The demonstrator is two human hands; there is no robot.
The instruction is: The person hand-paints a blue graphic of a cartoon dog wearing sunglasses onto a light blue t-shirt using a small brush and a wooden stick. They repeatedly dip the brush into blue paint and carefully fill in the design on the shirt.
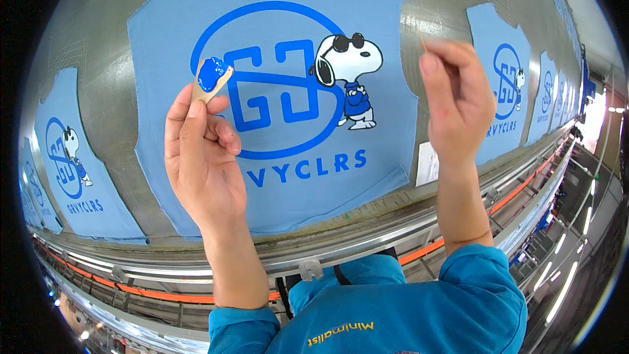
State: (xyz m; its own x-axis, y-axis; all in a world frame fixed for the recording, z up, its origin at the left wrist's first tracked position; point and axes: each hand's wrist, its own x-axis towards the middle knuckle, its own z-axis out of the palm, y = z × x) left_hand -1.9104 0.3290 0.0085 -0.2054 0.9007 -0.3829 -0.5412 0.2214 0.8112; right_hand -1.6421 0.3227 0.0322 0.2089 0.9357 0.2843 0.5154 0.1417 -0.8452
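Note:
My left hand [204,151] grips a small flat wooden spatula [197,94], raised over the left part of a light blue fabric panel [386,19]. A thick, glossy blob of blue ink [213,75] sits on its tip. Off the panel's right edge, my right hand [458,101] is closed in a pinch on a thin wooden stick [422,40], most of it hidden by the fingers. Printed on the panel are a blue round emblem [268,153] and a white cartoon dog [360,59] in sunglasses, with blue lettering below, partly covered by my left hand.
The panel lies flat on a long grey table [98,46]. Similar printed panels lie to the left [72,170] and right [501,33]. A metal rail [354,244] and an orange strip [419,251] run along the near edge. A white slip [427,162] lies by my right wrist.

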